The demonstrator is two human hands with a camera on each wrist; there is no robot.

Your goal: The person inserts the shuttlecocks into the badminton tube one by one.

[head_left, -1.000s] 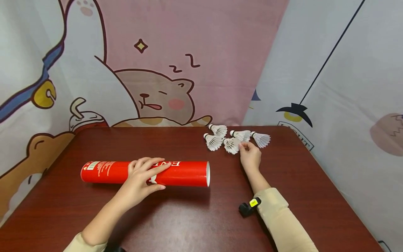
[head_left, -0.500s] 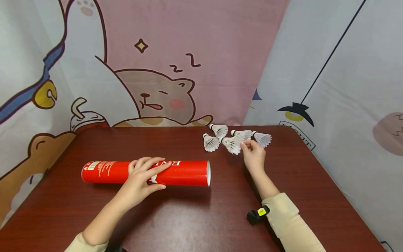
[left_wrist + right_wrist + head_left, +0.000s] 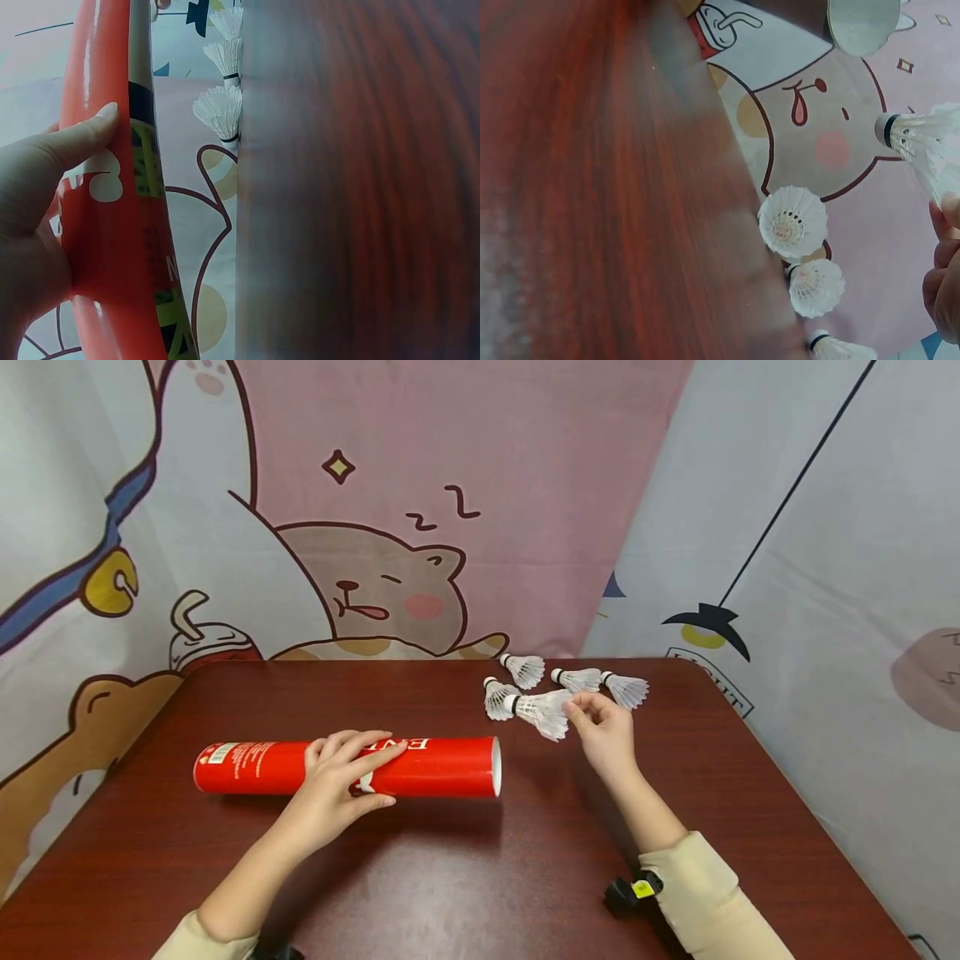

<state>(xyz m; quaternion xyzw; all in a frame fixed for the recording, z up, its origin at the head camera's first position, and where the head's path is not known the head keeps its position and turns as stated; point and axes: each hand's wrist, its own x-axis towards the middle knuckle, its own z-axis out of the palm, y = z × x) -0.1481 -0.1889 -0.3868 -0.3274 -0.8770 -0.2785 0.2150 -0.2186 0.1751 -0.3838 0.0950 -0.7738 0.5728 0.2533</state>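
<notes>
Over the reddish-brown wood-grain table (image 3: 420, 893), the left hand (image 3: 337, 781) lies across the middle of a red cylindrical tube (image 3: 446, 767), whose open end points right; farther forward, right of that end, the right hand (image 3: 606, 735) pinches a white feather shuttlecock (image 3: 546, 711), its cork on the hand's left. On the table, a second white feather shuttlecock (image 3: 496, 699) lies just behind that cork, a third shuttlecock (image 3: 525, 672) beyond it near the far edge, a fourth shuttlecock (image 3: 582, 681) and fifth shuttlecock (image 3: 628, 691) side by side beyond the right hand. Behind the table, ahead of both hands, hangs a pink-and-white printed fabric backdrop (image 3: 540, 485).
</notes>
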